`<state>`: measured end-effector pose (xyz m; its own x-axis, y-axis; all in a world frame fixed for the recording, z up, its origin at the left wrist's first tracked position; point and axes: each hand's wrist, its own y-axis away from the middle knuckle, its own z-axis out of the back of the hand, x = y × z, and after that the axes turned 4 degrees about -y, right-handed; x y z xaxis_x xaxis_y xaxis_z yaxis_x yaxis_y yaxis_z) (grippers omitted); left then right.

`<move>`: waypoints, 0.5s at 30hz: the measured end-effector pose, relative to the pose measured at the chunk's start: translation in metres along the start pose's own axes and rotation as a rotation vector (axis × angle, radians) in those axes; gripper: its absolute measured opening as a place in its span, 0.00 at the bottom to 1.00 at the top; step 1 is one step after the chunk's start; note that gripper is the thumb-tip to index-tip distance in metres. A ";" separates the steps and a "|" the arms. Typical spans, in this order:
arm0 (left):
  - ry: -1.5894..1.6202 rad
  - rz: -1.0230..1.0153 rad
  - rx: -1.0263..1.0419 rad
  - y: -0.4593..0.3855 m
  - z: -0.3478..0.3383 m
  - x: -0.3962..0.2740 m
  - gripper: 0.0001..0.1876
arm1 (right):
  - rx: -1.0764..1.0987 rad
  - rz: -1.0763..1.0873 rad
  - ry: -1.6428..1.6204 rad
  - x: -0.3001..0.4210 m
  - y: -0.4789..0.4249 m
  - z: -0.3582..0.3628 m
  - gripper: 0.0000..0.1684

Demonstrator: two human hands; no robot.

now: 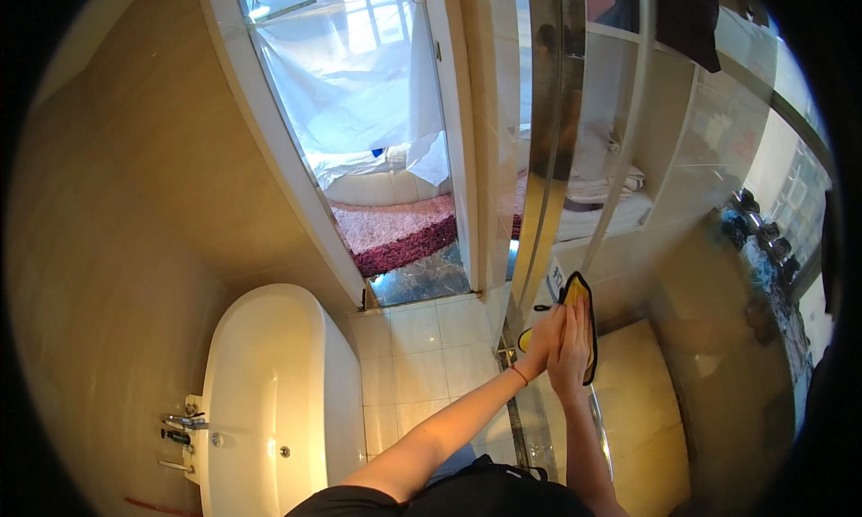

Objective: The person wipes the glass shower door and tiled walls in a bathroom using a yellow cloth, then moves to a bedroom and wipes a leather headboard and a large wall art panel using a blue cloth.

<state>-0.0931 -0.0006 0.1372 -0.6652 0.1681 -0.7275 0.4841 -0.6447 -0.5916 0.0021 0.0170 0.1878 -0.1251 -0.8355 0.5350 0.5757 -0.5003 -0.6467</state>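
Observation:
A yellow cleaning cloth (577, 290) with black edging lies against a clear glass panel of a shower enclosure. My right hand (571, 355) rests flat along the cloth, its fingers stretched out and close together. Beside it, touching, my left hand (543, 342) holds the cloth with its fingers bent. A yellow end of the cloth sticks out to the left of that hand, and a small black loop shows above it. How much cloth lies under the palms is hidden. A label with a printed code (555, 279) is just above the hands.
A white bathtub (343, 382) with a chrome tap (183, 421) stands at left. The enclosure's metal frame (553, 147) rises ahead. Folded towels (606, 187) sit on a shelf at right. Through the doorway are a pink rug (404, 231) and white sheeting (343, 86).

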 end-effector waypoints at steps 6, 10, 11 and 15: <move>0.305 0.010 0.005 0.022 -0.014 0.054 0.19 | -0.072 -0.075 0.048 -0.008 0.012 -0.037 0.27; 0.483 0.176 0.060 0.048 -0.028 0.075 0.22 | -0.024 0.042 0.124 -0.006 0.008 -0.046 0.22; 0.512 0.205 0.089 0.050 -0.032 0.083 0.22 | 0.003 0.021 0.186 -0.002 0.006 -0.050 0.22; 0.623 0.302 0.184 0.047 -0.047 0.120 0.23 | -0.062 0.004 0.288 0.007 -0.007 -0.050 0.21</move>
<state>-0.1234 0.0243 0.0059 -0.0426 0.3218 -0.9459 0.4553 -0.8364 -0.3050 -0.0438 0.0031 0.1692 -0.3525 -0.8630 0.3619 0.5275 -0.5027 -0.6848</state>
